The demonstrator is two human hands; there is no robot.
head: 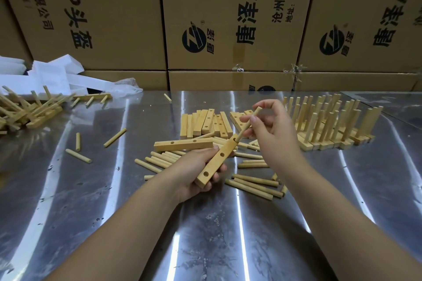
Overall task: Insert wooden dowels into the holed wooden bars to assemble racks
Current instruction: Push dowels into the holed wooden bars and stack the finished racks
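Note:
My left hand (pixel 196 171) grips a holed wooden bar (pixel 217 161) from below, tilted up toward the far right, with two empty holes showing on its top face. My right hand (pixel 271 128) pinches a wooden dowel (pixel 249 124) whose lower end sits at the bar's far hole. Another holed bar (pixel 182 145) lies flat on the metal table just behind my left hand. Loose dowels (pixel 253 183) are scattered under and around both hands. A stack of holed bars (pixel 205 123) lies further back.
Finished racks with upright dowels (pixel 331 125) stand in rows at the right. A jumbled pile of wooden pieces (pixel 25 109) and white packaging (pixel 52 75) sit at the far left. Cardboard boxes (pixel 228 18) wall off the table's back edge. Stray dowels (pixel 78 155) lie on the left.

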